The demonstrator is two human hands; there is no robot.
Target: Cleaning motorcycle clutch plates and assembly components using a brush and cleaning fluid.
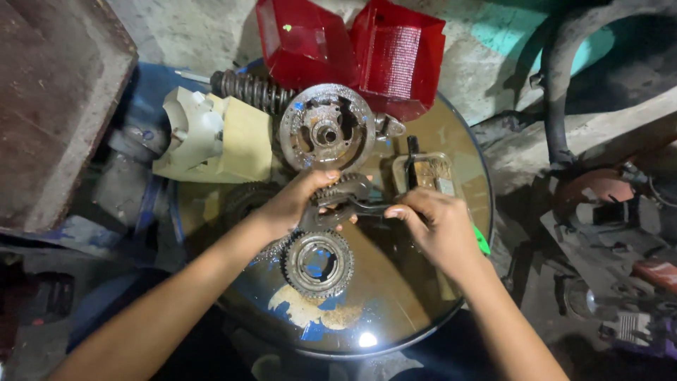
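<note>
My left hand (300, 202) grips a small toothed metal gear part (345, 189) over the round top of a blue drum (395, 303). My right hand (437, 222) holds the end of a dark metal tool or lever (367, 207) that reaches to that gear part. Just below my left hand a ring-shaped gear with teeth (319, 262) lies flat on the drum top. Behind the hands lies a round metal disc with a hub (326, 127).
Two red plastic lamp covers (352, 49) sit at the drum's far edge, beside a coil spring (250, 90) and a cream plastic housing (215, 134). A small clear container (427, 173) stands by my right hand. A rusty slab (56, 92) is at left, scrap parts (606, 212) at right.
</note>
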